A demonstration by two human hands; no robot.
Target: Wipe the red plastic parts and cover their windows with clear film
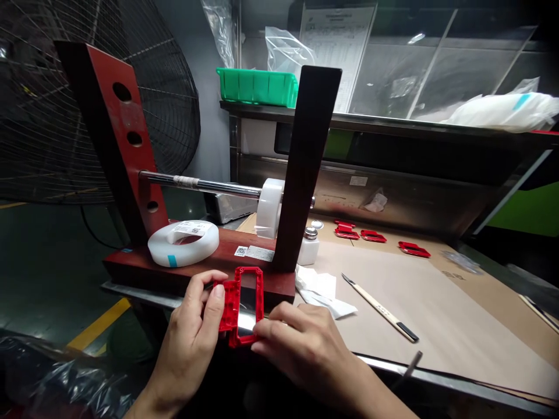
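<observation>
A red plastic housing [227, 308], a rectangular frame with a hinged-looking flap on its left side and a dark, shiny window, is held up in front of the wooden stand. My left hand [190, 326] grips the flap between thumb and fingers. At the frame's lower right corner, the fingertips of my right hand [305, 343] are pinched against the edge. Part of a thin stick shows by the right fingers. A narrow grey strip [410, 369] sticks out beyond my right forearm; whether my hand holds it is hidden.
A dark red stand [305, 145] carries a tape roll [268, 209] on a metal rod; another tape roll [183, 247] lies on its base. Right are a white bottle [309, 247], crumpled tissue [325, 291], a craft knife [379, 307] and several red housings [414, 249]. A large fan [166, 93] stands left.
</observation>
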